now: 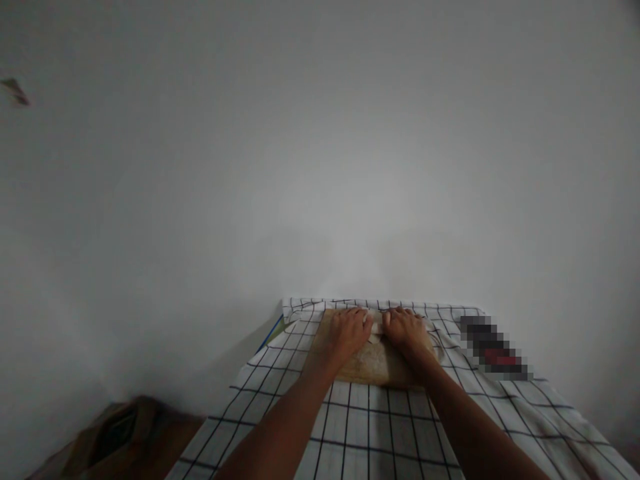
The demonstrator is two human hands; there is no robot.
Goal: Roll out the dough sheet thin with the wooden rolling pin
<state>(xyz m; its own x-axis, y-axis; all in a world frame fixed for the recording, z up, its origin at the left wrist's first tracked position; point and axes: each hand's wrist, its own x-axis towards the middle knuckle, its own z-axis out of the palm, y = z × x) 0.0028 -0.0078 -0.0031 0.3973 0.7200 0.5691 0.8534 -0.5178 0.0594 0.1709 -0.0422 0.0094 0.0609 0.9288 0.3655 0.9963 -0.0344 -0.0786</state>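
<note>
A wooden board (373,368) lies on a white cloth with dark checks (370,427) at the far end of a table. Both my hands rest palm-down on the board's far part, side by side. My left hand (350,331) and my right hand (406,330) have their fingers curled over a pale, dough-like piece (376,325) that shows between them. Most of that piece is hidden under the fingers.
A pixelated dark and red object (494,350) lies on the cloth to the right of the board. A brown bag-like thing (117,437) sits low at the left, beside the table. A plain grey wall (320,153) fills the view behind the table.
</note>
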